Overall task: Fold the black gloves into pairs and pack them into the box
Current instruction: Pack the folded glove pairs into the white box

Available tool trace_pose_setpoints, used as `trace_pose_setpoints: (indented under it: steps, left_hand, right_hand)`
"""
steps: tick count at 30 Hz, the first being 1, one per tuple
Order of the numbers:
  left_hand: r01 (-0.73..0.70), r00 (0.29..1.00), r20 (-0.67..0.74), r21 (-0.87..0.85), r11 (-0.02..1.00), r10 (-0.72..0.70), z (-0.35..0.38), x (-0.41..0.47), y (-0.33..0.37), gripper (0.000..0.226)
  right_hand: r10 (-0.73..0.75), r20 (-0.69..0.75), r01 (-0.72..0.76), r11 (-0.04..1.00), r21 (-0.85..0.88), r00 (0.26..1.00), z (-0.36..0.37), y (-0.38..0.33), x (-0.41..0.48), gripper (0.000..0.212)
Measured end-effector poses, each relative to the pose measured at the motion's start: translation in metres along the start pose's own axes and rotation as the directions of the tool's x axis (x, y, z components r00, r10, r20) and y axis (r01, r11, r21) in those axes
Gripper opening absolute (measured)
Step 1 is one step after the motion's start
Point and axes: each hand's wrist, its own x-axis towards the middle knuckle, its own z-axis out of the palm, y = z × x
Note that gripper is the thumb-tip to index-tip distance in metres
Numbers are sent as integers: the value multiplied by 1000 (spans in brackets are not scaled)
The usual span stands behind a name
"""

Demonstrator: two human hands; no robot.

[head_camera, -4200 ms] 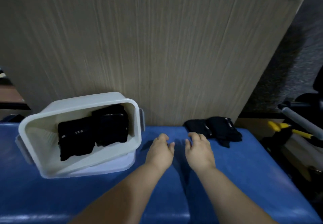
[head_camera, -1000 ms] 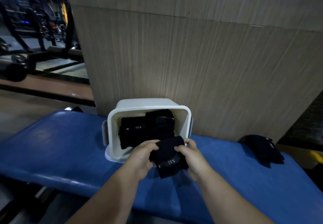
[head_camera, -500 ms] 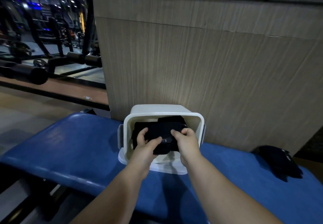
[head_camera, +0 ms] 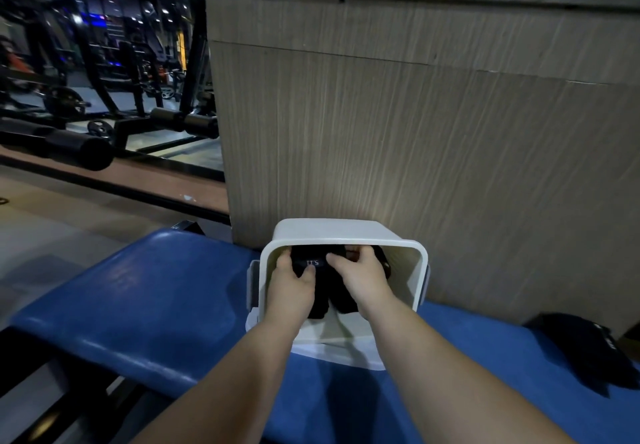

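Left hand [head_camera: 291,286] and right hand [head_camera: 363,279] pinch a soft, folded black glove pair [head_camera: 304,258] inside the rounded white plastic box [head_camera: 410,270].

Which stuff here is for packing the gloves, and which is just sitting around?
For the job: folded gloves gripped by left hand and right hand, white box, loose gloves on blue bench.
Just around: wooden counter, gym machines.

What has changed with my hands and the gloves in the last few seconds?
The left hand and right hand were empty on the bench; they took up a folded pair and have carried it forward into the box, where they grip it now. The box stays tilted, and loose gloves stay on the bench's right end.
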Motion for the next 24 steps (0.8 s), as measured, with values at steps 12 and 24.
trace_pose_setpoints:
  steps: [12,24]
  left_hand:
    - [-50,999,13,423,905,49,13,31,-14,58]
    - [-180,979,0,478,860,205,19,24,-27,65]
  right_hand:
    - [-279,152,306,677,-669,948,6,7,21,46]
    - [-302,267,354,285,-891,915,3,22,24,60]
